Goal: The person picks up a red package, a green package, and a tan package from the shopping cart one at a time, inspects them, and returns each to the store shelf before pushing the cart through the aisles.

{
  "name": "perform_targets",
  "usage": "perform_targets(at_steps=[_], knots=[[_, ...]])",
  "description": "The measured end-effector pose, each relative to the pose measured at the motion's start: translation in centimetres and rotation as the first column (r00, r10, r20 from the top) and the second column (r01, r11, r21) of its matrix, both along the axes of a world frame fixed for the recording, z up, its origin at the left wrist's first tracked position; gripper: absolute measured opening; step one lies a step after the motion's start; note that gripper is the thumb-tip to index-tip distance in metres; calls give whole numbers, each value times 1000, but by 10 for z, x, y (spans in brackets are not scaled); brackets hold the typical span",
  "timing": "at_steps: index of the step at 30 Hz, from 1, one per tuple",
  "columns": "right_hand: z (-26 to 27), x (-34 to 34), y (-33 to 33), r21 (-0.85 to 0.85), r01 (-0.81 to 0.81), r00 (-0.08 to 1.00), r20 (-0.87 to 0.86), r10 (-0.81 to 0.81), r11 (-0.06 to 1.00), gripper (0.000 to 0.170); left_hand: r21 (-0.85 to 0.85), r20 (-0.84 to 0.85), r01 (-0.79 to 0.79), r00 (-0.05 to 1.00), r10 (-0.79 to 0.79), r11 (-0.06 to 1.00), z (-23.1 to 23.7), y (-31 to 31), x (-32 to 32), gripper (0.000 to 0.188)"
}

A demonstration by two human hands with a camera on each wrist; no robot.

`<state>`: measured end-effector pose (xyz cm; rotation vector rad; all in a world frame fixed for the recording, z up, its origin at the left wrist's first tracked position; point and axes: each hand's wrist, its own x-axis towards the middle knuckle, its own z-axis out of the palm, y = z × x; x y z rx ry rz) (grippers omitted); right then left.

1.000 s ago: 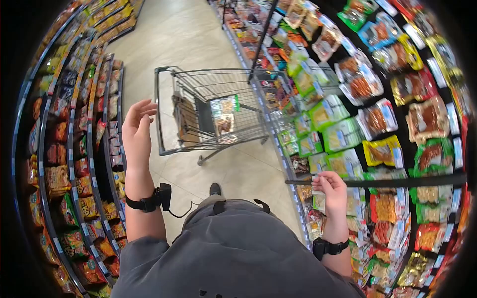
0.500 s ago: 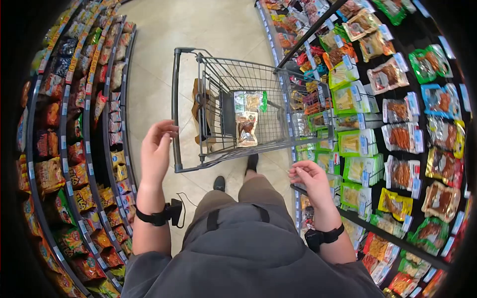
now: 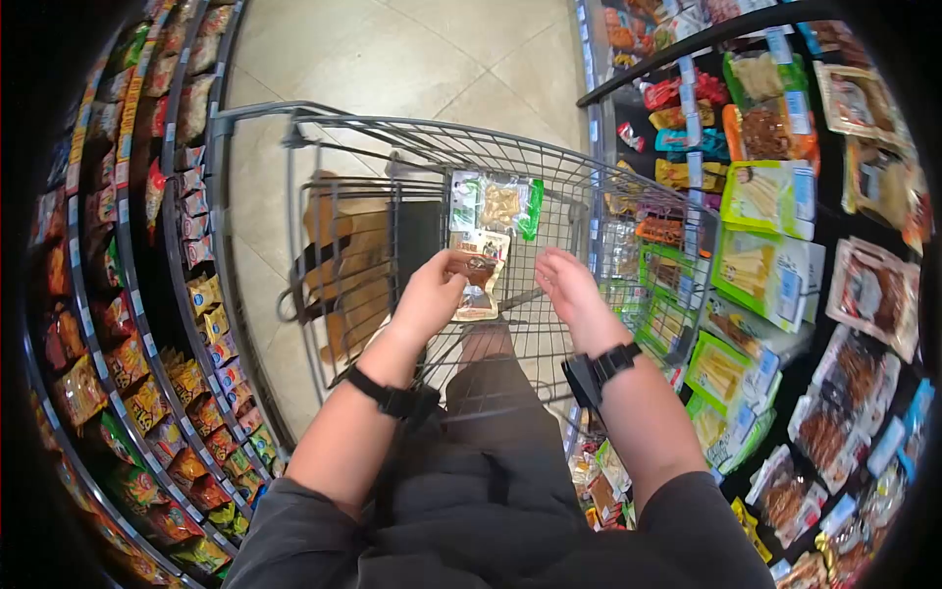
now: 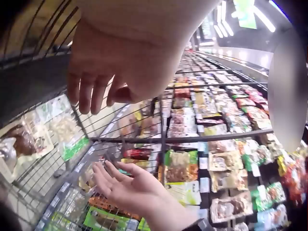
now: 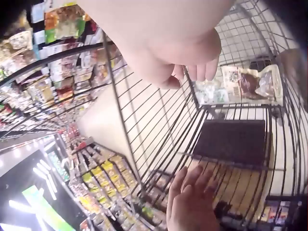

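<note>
Both hands are over the shopping cart. My left hand hangs palm down with loosely bent fingers, overlapping a beige vacuum pack of brown meat in the head view. Above that pack lies a clear food pack with a green edge; both packs also show in the right wrist view. To their right, my right hand is held with relaxed fingers and nothing in its grasp. The left wrist view shows the right hand palm up, fingers spread, and the left hand holding nothing.
On the right, a shelf carries packs in green trays and vacuum packs of meat. A black rail crosses that side. Snack bags fill the left shelves. Tiled floor stretches beyond the cart.
Both hands have come inward over the cart, the right one from beside the shelf rail and the left from near the handle. The cart appears closer and larger in the head view.
</note>
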<state>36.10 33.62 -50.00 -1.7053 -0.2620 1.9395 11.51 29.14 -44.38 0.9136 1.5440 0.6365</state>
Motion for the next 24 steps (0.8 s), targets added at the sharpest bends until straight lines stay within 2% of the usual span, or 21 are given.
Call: perform_targets(at_steps=[2, 3, 5, 6, 9, 10, 11, 13, 14, 15, 17, 18, 20, 21, 22, 23, 24], knots=[[-54, 7, 18, -92, 26, 989, 150, -12, 995, 49, -154, 69, 32, 997, -22, 988, -49, 19, 22, 28], [-77, 10, 30, -115, 34, 989, 149, -17, 993, 49, -177, 69, 40, 997, -28, 983, -68, 26, 33, 28], [-115, 15, 44, -120, -121, 907, 391, 159, 985, 57, -149, 43, 160, 987, -155, 976, -101, 31, 52, 30], [-131, 18, 47, -60, -151, 885, 436, 162, 987, 59, -120, -9, 236, 971, -239, 964, -123, 29, 59, 30], [-192, 31, 55, -79, -221, 917, 323, 234, 972, 58, -232, 66, 231, 973, -222, 945, -154, 33, 73, 30], [-193, 27, 56, -69, -172, 942, 279, 185, 983, 48, -207, 78, 194, 980, -182, 959, -166, 31, 74, 30], [-192, 20, 54, -88, -166, 945, 272, 184, 982, 48, -227, 78, 199, 979, -186, 953, -175, 27, 74, 30], [-198, 12, 57, -30, -163, 921, 353, 163, 986, 35, -403, 229, 18, 970, 82, 915, -178, 40, 73, 30], [-197, 9, 57, -3, -215, 918, 339, 203, 977, 33, -376, 209, 35, 977, 48, 926, -211, 28, 69, 32], [-204, 11, 53, -9, -213, 919, 336, 204, 977, 33, -382, 207, 36, 977, 47, 923, -209, 31, 67, 32], [-221, 17, 45, 10, -235, 919, 329, 219, 972, 22, -554, 261, -149, 903, 341, 819, -197, 44, 66, 35], [-215, 16, 44, 11, -231, 919, 332, 214, 973, 22, -560, 273, -191, 876, 398, 806, -195, 45, 66, 36], [-189, 5, 38, -68, -51, 985, 163, 61, 996, 18, -566, 275, -167, 885, 375, 807, -198, 43, 64, 37], [-174, 1, 34, -60, -55, 983, 170, 65, 997, 18, -574, 275, -147, 892, 359, 805, -199, 41, 63, 39], [-158, -2, 29, -117, -42, 996, 79, 52, 992, 18, -647, 291, -67, 899, 328, 759, -195, 43, 63, 45], [-141, -6, 25, -170, -39, 999, -11, 37, 985, 19, -638, 305, -70, 891, 335, 767, -189, 44, 68, 45], [-122, -11, 21, -156, -53, 999, -2, 54, 986, 19, -690, 298, -125, 849, 437, 712, -170, 49, 71, 48]])
